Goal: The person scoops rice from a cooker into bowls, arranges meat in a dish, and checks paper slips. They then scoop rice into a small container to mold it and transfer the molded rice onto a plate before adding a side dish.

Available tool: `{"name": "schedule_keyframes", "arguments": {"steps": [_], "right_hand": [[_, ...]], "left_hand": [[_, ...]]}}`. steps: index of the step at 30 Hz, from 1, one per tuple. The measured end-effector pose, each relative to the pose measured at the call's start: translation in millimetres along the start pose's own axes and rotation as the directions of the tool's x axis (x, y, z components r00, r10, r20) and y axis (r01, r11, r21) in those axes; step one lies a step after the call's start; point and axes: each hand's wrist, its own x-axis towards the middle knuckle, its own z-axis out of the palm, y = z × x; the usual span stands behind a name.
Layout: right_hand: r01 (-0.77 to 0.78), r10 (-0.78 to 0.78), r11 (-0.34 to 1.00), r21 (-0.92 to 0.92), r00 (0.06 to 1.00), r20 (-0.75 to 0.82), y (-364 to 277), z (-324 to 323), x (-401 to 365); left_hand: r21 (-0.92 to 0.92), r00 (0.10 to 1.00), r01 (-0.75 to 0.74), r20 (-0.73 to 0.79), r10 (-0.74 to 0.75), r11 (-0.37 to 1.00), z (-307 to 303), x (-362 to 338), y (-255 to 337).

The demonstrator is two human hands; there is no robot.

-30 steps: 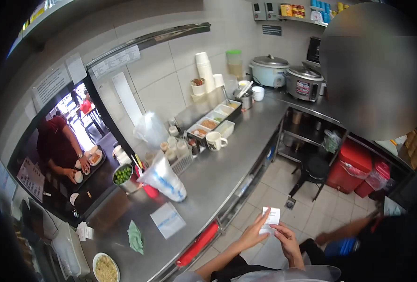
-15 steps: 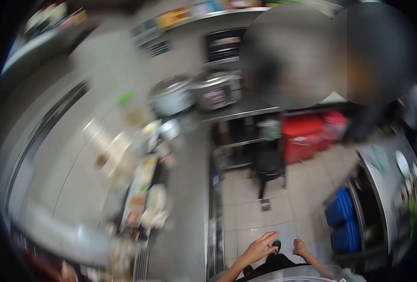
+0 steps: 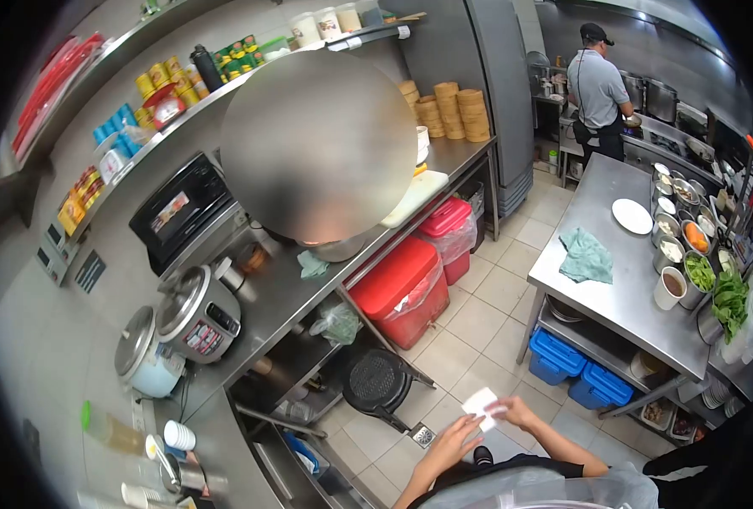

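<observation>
A small white piece of paper (image 3: pixel 479 401) is between my two hands, above the tiled floor and in front of my body. My left hand (image 3: pixel 449 444) grips its lower left edge with the fingertips. From the other side, my right hand (image 3: pixel 519 413) has its fingers closed on the right edge, slightly smeared by motion. Whether anything is printed on the paper cannot be made out. Below the hands, a dark shoe (image 3: pixel 482 455) shows on the floor.
A black stool (image 3: pixel 376 379) stands ahead, near red bins (image 3: pixel 400 288) under the left counter (image 3: pixel 287 321). To the right is a steel table (image 3: pixel 618 284) with a green cloth (image 3: pixel 586 256), a plate and ingredient containers. Blue boxes (image 3: pixel 556 356) sit below. A person (image 3: pixel 599 89) stands at the stove.
My view has swung right, bringing the steel table and stove into sight. My hands, apart before, have come together on the white paper. The left fingers were spread before.
</observation>
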Motion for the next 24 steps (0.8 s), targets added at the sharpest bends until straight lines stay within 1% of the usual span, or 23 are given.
{"name": "schedule_keyframes", "arguments": {"steps": [1, 2, 3, 5, 6, 8, 10, 11, 12, 13, 14, 15, 16, 17, 18, 19, 20, 21, 22, 24], "right_hand": [[0.130, -0.130, 0.991, -0.010, 0.991, -0.009, -11, -4, 31], [0.179, -0.179, 0.984, 0.021, 0.984, -0.003, -40, -5, 55], [0.234, -0.234, 0.971, 0.051, 0.972, 0.001, -72, -5, 81], [0.245, -0.247, 0.969, 0.035, 0.968, 0.045, -122, -7, 128], [0.291, -0.290, 0.957, -0.007, 0.955, 0.067, -139, -8, 152], [0.389, -0.377, 0.916, -0.095, 0.918, 0.121, -171, -14, 205], [0.483, -0.475, 0.871, -0.091, 0.875, 0.093, -200, -22, 259], [0.529, -0.524, 0.844, -0.087, 0.848, 0.079, -216, -27, 287], [0.615, -0.614, 0.788, -0.028, 0.788, 0.040, -237, -33, 314], [0.605, -0.605, 0.795, 0.042, 0.796, -0.017, -266, -42, 339], [0.600, -0.596, 0.791, 0.120, 0.800, -0.075, -302, -51, 385], [0.616, -0.611, 0.778, 0.124, 0.787, -0.084, -322, -57, 412], [0.631, -0.624, 0.766, 0.124, 0.776, -0.092, -340, -64, 435], [0.587, -0.583, 0.776, 0.230, 0.807, -0.094, -361, -67, 453], [0.609, -0.603, 0.782, 0.133, 0.793, -0.082, -374, -77, 473], [0.599, -0.594, 0.790, 0.130, 0.801, -0.082, -389, -87, 486], [0.591, -0.585, 0.796, 0.130, 0.807, -0.082, -408, -95, 498], [0.651, -0.642, 0.742, 0.161, 0.759, -0.106, -422, -103, 518], [0.652, -0.643, 0.746, 0.133, 0.758, -0.111, -442, -116, 532], [0.709, -0.698, 0.697, 0.104, 0.705, -0.128, -478, -141, 574]], "left_hand": [[0.042, 1.000, 0.010, -0.009, -0.010, 0.999, -12, 14, -5], [0.085, 1.000, 0.013, -0.027, -0.010, 0.996, -22, 30, -12], [-0.006, 0.999, -0.011, -0.047, 0.010, 1.000, -27, 42, -30], [-0.001, 0.999, 0.035, 0.004, -0.035, 0.999, -43, 63, -61], [0.000, 0.998, 0.062, 0.030, -0.062, 0.998, -52, 72, -77], [0.072, 0.993, 0.088, 0.074, -0.093, 0.994, -68, 90, -111], [0.112, 0.987, 0.088, 0.122, -0.101, 0.990, -85, 113, -150], [0.154, 0.979, 0.113, 0.151, -0.136, 0.982, -101, 129, -158], [0.040, 0.976, 0.136, 0.168, -0.141, 0.990, -117, 147, -164], [-0.071, 0.972, 0.158, 0.188, -0.142, 0.985, -135, 169, -168], [-0.169, 0.967, 0.181, 0.208, -0.144, 0.969, -168, 205, -188], [-0.404, 0.930, 0.261, 0.350, -0.116, 0.876, -182, 227, -201], [-0.538, 0.893, 0.328, 0.444, -0.069, 0.777, -192, 247, -212], [-0.621, 0.856, 0.389, 0.517, -0.017, 0.680, -201, 268, -221], [-0.653, 0.843, 0.409, 0.538, 0.010, 0.638, -212, 287, -228], [-0.678, 0.825, 0.436, 0.564, 0.038, 0.592, -226, 304, -234], [-0.691, 0.829, 0.436, 0.557, 0.041, 0.577, -235, 319, -241], [-0.698, 0.839, 0.430, 0.544, 0.033, 0.573, -244, 334, -248], [-0.704, 0.847, 0.423, 0.530, 0.027, 0.570, -252, 350, -256], [-0.718, 0.869, 0.408, 0.494, 0.000, 0.564, -270, 381, -273]]}}
